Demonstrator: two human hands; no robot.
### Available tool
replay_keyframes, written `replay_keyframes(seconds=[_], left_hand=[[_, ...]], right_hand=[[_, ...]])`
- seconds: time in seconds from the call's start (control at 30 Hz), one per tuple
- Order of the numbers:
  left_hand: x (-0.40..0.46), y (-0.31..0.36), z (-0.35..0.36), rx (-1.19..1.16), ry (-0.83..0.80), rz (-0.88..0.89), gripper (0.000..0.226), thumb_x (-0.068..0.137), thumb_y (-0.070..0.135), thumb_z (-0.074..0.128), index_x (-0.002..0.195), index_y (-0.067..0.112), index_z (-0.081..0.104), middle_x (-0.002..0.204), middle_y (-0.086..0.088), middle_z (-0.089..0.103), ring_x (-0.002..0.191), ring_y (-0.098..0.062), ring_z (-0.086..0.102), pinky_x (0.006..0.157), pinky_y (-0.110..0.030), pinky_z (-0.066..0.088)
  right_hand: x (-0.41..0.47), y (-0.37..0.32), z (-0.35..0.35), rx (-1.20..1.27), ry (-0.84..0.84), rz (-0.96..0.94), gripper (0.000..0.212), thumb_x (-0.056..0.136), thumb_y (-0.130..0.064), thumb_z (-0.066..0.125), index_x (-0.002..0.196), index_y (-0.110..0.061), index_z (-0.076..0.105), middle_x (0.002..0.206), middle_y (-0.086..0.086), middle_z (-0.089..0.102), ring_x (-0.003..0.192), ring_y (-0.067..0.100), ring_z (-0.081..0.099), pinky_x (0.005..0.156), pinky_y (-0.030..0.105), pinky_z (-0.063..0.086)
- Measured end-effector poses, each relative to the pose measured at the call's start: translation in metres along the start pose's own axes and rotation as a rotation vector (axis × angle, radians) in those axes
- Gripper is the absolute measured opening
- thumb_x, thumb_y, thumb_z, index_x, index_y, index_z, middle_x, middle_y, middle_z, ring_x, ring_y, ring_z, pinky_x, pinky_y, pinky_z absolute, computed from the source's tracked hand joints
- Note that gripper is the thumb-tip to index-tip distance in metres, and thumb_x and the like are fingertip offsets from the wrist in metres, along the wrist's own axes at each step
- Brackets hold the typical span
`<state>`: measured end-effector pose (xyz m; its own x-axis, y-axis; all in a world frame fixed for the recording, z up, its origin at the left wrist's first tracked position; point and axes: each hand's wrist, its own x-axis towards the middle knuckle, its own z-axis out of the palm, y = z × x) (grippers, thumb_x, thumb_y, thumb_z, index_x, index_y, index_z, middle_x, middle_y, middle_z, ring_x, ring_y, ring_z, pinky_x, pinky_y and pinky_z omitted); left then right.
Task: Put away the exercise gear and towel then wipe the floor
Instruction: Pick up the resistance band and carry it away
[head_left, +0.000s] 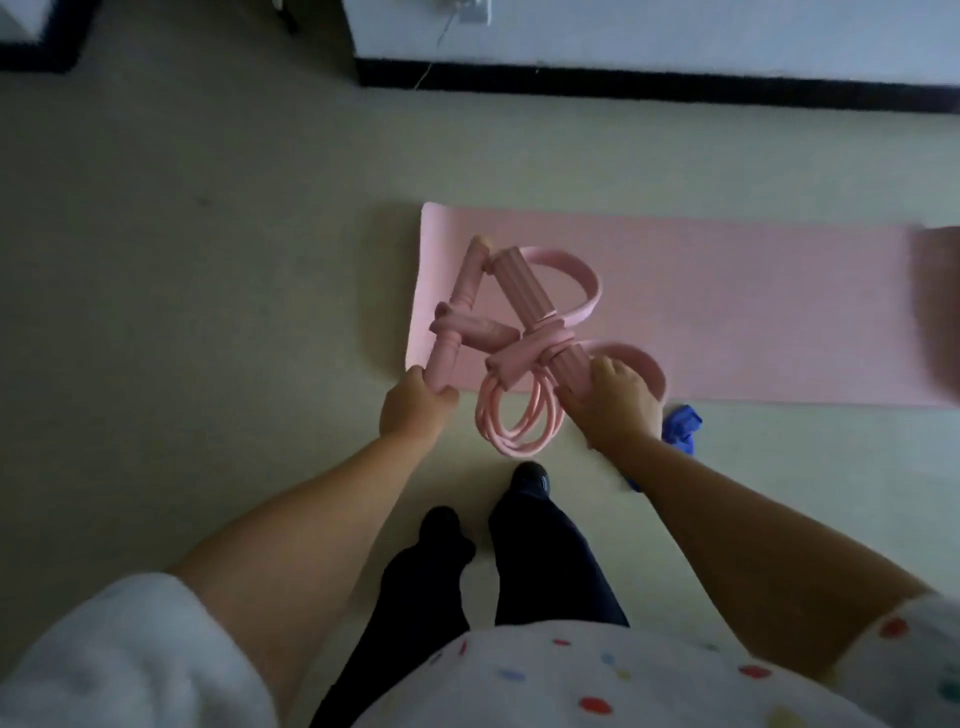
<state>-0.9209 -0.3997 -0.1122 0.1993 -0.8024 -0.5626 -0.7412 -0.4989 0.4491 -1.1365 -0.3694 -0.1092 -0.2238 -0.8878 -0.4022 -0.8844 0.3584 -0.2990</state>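
A pink resistance-band puller (519, 322) with two foam bars, foot straps and looped tubes is held just above the near left end of a pink exercise mat (727, 312). My left hand (413, 408) grips the lower end of the left bar. Around the lower end of the right bar, by a pink strap, my right hand (615, 410) curls its fingers. The pink tube loops (519, 421) hang between my hands. A blue cloth (680, 428) lies on the floor beside my right wrist, partly hidden by my forearm.
The pale floor (208, 260) spreads to the left and front. A white wall with a black baseboard (649, 83) runs behind the mat. My dark-clad legs and feet (530, 483) stand just below the gear. A blurred brown shape (937, 312) sits at the mat's right end.
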Motion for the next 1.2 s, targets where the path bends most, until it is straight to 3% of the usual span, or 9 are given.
replay_keyframes(seconds=[0.27,0.5,0.7,0.8,0.87,0.97,1.2], left_hand=[[-0.049,0.063,0.036,0.371,-0.218,0.371,0.02,0.084,0.035,0.056,0.094,0.019,0.051,0.086,-0.003,0.058,0.073,-0.028,0.054,0.059,-0.029,0.038],[-0.133,0.193,0.151,0.602,-0.336,0.692,0.022,0.085,0.034,0.055,0.097,0.016,0.05,0.09,-0.006,0.055,0.079,-0.029,0.051,0.066,-0.029,0.038],[-0.25,0.281,0.298,0.577,-0.492,0.803,0.021,0.082,0.032,0.055,0.095,0.016,0.052,0.088,-0.006,0.062,0.075,-0.028,0.057,0.066,-0.032,0.047],[-0.31,0.319,0.359,0.558,-0.565,0.861,0.017,0.082,0.026,0.055,0.096,0.017,0.05,0.082,-0.004,0.058,0.071,-0.026,0.055,0.057,-0.029,0.04],[-0.339,0.345,0.392,0.554,-0.595,0.898,0.02,0.081,0.026,0.054,0.098,0.016,0.051,0.077,-0.004,0.058,0.067,-0.025,0.056,0.056,-0.029,0.044],[-0.368,0.387,0.441,0.572,-0.62,0.96,0.023,0.08,0.026,0.054,0.1,0.016,0.053,0.077,-0.006,0.059,0.065,-0.028,0.058,0.064,-0.035,0.053],[-0.4,0.507,0.56,0.606,-0.665,1.048,0.021,0.081,0.024,0.054,0.099,0.016,0.051,0.077,-0.004,0.058,0.062,-0.024,0.057,0.062,-0.037,0.055]], right_hand=[[-0.117,0.1,-0.018,0.149,0.107,0.38,0.044,0.086,-0.051,0.049,0.108,-0.014,0.057,0.102,0.002,0.064,0.075,0.024,0.067,0.064,0.04,0.058],[-0.197,0.254,-0.052,0.233,0.282,0.681,0.037,0.085,-0.049,0.051,0.102,-0.017,0.054,0.107,-0.002,0.061,0.075,0.025,0.067,0.069,0.034,0.053],[-0.28,0.402,-0.092,0.261,0.379,0.816,0.039,0.083,-0.053,0.051,0.1,-0.019,0.054,0.099,-0.003,0.059,0.074,0.023,0.065,0.067,0.041,0.056],[-0.312,0.467,-0.112,0.27,0.444,0.881,0.037,0.084,-0.053,0.052,0.098,-0.018,0.054,0.096,-0.002,0.059,0.073,0.022,0.063,0.068,0.041,0.056],[-0.326,0.505,-0.121,0.271,0.489,0.925,0.038,0.085,-0.053,0.053,0.099,-0.018,0.055,0.094,-0.002,0.059,0.074,0.02,0.062,0.069,0.039,0.055],[-0.334,0.555,-0.131,0.301,0.555,0.981,0.037,0.085,-0.053,0.053,0.098,-0.018,0.056,0.091,-0.002,0.059,0.072,0.018,0.061,0.066,0.039,0.056],[-0.313,0.704,-0.182,0.239,0.575,1.018,0.037,0.086,-0.052,0.055,0.1,-0.018,0.056,0.092,-0.002,0.062,0.076,0.016,0.059,0.064,0.029,0.049]])
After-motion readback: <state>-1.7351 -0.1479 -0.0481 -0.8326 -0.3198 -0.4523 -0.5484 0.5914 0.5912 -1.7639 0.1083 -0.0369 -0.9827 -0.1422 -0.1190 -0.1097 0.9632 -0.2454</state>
